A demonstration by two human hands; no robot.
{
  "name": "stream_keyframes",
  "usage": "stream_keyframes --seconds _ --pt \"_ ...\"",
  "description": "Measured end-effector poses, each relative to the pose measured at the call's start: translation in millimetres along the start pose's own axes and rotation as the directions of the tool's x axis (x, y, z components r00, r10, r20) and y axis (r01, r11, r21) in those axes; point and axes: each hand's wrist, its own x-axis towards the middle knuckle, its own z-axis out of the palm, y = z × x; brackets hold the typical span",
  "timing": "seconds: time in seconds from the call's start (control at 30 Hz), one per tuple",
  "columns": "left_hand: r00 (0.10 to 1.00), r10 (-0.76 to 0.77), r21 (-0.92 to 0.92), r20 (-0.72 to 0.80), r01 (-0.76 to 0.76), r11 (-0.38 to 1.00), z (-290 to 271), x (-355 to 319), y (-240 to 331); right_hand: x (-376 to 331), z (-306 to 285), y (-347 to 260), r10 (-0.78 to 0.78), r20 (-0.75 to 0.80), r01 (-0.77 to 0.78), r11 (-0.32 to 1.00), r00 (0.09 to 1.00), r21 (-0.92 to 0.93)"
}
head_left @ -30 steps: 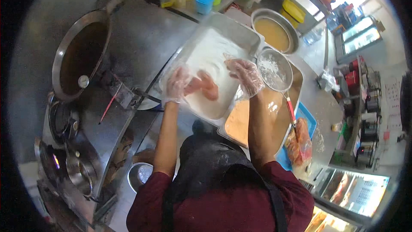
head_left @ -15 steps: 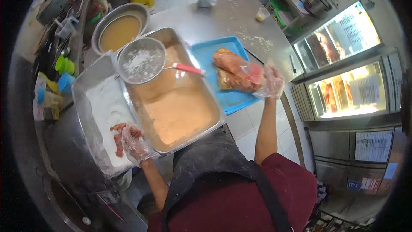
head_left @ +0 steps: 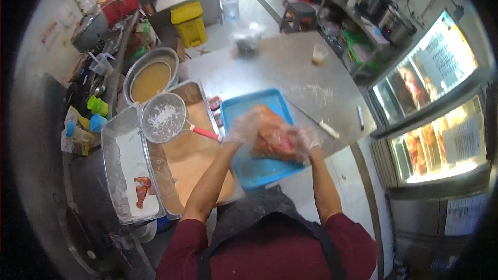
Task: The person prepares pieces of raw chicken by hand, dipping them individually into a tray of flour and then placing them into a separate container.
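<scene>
A clear plastic bag of reddish seasoned meat (head_left: 272,130) is over the blue tray (head_left: 254,173), blurred by motion. My right hand (head_left: 307,142), in a clear plastic glove, grips the bag's right end. Beside its left side is my left hand (head_left: 243,128), also gloved; its fingers are too smeared to tell whether they touch it. A reddish piece of meat (head_left: 142,192) lies on white powder in the left metal pan (head_left: 108,163). The middle metal pan (head_left: 165,189) contains pale orange powder. A mesh strainer (head_left: 164,117) with white powder and a red handle rests across both pans.
Beyond the pans stands a metal bowl of brownish liquid (head_left: 150,83). A white-handled knife (head_left: 328,128) lies on the steel table (head_left: 306,57), right of the tray. Further back are a small cup (head_left: 319,53) and a blurred plastic bag (head_left: 247,39). Lit glass-front cabinets (head_left: 433,145) stand at right.
My left hand has let go of the meat piece, leaving it on the white powder, and has crossed right to the bag. My right hand stays at the bag. The view has shifted.
</scene>
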Motion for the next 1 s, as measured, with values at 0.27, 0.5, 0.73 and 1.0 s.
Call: stream_keyframes --seconds 0.27,0.5,0.73,1.0 --pt "0.772 -0.272 0.597 0.575 -0.170 0.784 20 65 10 53 73 34 0.259 0.019 -0.207 0.724 0.966 0.658" --pt "0.757 -0.341 0.560 0.557 -0.040 0.827 23 62 -36 19 39 -14 -0.114 0.227 0.143 0.983 0.967 -0.113" --pt "0.793 -0.230 0.481 0.564 -0.088 0.872 43 62 -83 70 130 38 -0.279 -0.061 0.276 0.850 0.958 0.448" --pt "0.812 -0.280 0.577 0.512 -0.084 0.812 37 61 -43 39 55 -4 -0.188 0.092 0.161 0.955 0.978 0.249"
